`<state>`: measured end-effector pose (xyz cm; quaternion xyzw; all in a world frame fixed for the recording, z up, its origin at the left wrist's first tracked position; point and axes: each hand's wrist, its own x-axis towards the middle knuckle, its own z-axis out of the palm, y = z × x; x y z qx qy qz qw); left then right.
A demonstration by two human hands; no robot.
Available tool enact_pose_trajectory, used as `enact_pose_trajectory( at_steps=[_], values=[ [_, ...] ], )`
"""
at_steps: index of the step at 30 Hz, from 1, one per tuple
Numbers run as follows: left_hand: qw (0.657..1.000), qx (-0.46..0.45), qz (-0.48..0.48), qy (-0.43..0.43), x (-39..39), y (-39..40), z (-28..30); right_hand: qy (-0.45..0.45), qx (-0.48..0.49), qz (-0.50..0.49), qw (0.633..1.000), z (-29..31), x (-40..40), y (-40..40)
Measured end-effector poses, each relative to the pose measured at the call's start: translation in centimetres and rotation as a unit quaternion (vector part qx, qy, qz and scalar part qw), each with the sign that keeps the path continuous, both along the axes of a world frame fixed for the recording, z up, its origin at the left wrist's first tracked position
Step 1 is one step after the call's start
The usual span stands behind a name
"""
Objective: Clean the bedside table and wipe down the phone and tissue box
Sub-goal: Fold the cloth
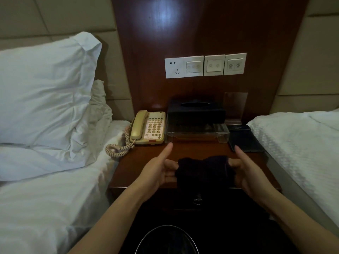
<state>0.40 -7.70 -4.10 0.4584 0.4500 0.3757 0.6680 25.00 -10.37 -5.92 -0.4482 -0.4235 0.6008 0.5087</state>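
Between two beds, at the centre of the view, stands the wooden worktop (146,162). Both hands hold a dark cloth (203,171) over its front edge. The left hand (157,171) grips the cloth's 9 o'clock end, the right hand (247,173) its 3 o'clock end; on each, the fingers are curled onto the fabric and the thumb points toward 12 o'clock. Judgement: the cloth is stretched or folded between the hands to form a wiping pad, since no surface is yet under contact. Its long axis runs 9 to 3 o'clock, parallel to the front edge.

The phone (148,128) sits at the rear of the worktop, at 10 o'clock from the cloth, well apart from it. Its long axis runs 12 to 6 o'clock, handset on the 9 o'clock side, with the coiled cord (119,148) trailing off toward the left bed. The tissue box (196,111), dark, sits at 12 o'clock against the wall panel, long axis 9 to 3 o'clock, slot upward. It appears to rest on a clear tray (198,132). A dark flat item (242,138) lies at 2 o'clock; its identity cannot be told. Wiping appears not yet begun.
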Motion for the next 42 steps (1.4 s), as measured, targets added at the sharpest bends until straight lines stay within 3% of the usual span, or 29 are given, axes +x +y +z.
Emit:
enact_pose_trajectory(
  at_steps=[3,7,13,17,22,33,36,39,42],
  values=[
    [0.993,0.097,0.018,0.071,0.4,-0.3,0.0,-0.108,0.081,-0.016,0.991,-0.2,-0.1,0.0],
    [0.978,0.200,0.018,0.063,0.4,-1.0,-0.1,-0.183,0.137,-0.062,0.972,0.3,0.1,-0.2],
    [0.945,0.318,-0.021,0.071,0.0,-1.4,-0.4,-0.240,0.247,-0.078,0.936,0.6,0.3,-1.2],
    [0.942,0.331,0.003,0.051,-0.7,-1.3,0.4,-0.193,0.333,-0.061,0.921,1.2,0.0,-2.3],
    [0.967,0.255,-0.006,0.001,-0.2,-1.6,0.9,-0.169,0.226,-0.033,0.959,1.1,-1.4,-2.5],
    [0.993,0.103,-0.049,0.043,-0.3,-0.6,-1.1,-0.114,0.107,-0.070,0.985,0.1,-2.5,-1.6],
    [0.996,0.055,-0.027,0.065,0.3,-0.6,-1.4,-0.022,0.049,-0.105,0.993,0.1,-3.0,-1.3],
    [0.998,0.034,0.040,-0.019,0.4,-0.7,-2.2,0.057,-0.069,-0.014,0.996,-0.3,-4.2,-1.8],
    [0.993,0.059,0.094,-0.029,0.0,-0.8,-3.0,-0.024,-0.060,0.045,0.997,-1.0,-5.7,-2.5]
  ],
)
